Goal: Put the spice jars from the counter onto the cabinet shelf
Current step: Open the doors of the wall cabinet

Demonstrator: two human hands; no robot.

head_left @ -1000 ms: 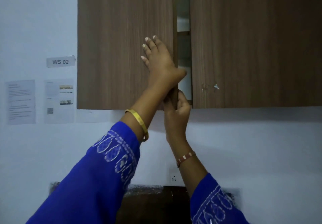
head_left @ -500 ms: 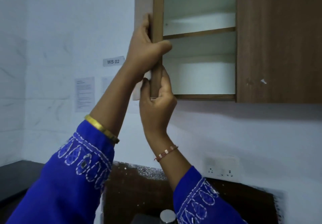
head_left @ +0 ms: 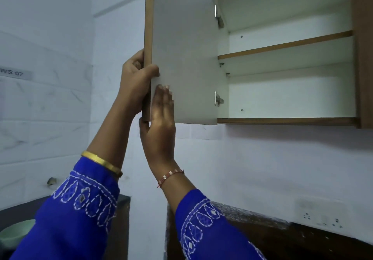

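The cabinet door (head_left: 183,53), barely ajar a second ago, now stands swung wide, baring two shelves inside the cabinet (head_left: 286,45). The left hand (head_left: 134,82) keeps its grip clenched round the door's free edge, thumb on the pale inner face; the right hand (head_left: 161,118) lies flat against that face with fingers straight, grasping nothing. This looks like the opening step, near its end. No spice jars are in view; they are presumably on the dark worktop (head_left: 262,237) below. The next move likely calls for letting the door go and reaching down for a jar.
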